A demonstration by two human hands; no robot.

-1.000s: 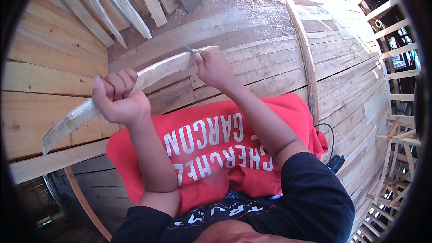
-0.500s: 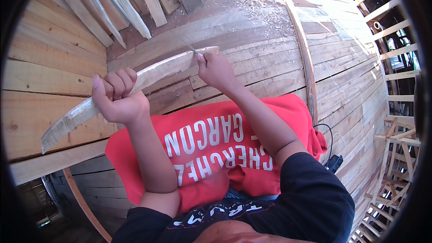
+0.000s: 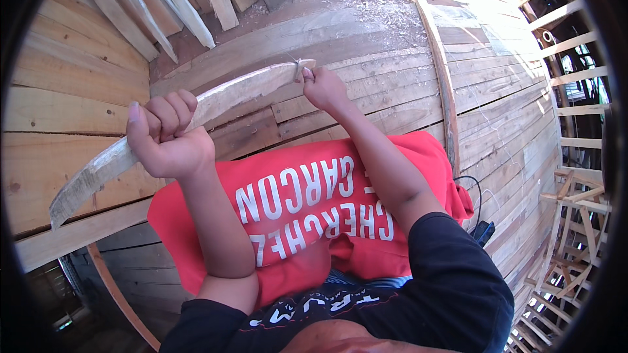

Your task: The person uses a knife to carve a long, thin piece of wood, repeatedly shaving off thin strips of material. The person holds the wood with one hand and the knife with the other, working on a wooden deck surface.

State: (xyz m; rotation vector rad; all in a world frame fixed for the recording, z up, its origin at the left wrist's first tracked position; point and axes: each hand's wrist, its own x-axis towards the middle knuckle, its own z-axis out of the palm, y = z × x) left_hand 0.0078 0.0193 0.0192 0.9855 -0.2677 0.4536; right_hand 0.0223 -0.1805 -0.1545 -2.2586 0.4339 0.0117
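Note:
A long, curved, pale wooden strip (image 3: 242,88) runs from the lower left up to the centre. My left hand (image 3: 167,137) is closed around its middle and holds it up. At the strip's far end my right hand (image 3: 322,86) pinches a small thin tool or nail against the wood; the item is too small to tell apart. A red cloth with white lettering (image 3: 307,202) lies over my lap below both forearms.
Curved wooden planking (image 3: 405,85) of a large hull-like structure lies all around. Loose planks (image 3: 163,0) lean at the top left, wood shavings (image 3: 366,0) lie at the top. A wooden frame (image 3: 575,209) stands at right. A black cable and small device (image 3: 483,229) sit beside the cloth.
The wooden strip and both hands have stayed almost in place; my right hand has shifted only slightly at the strip's far end.

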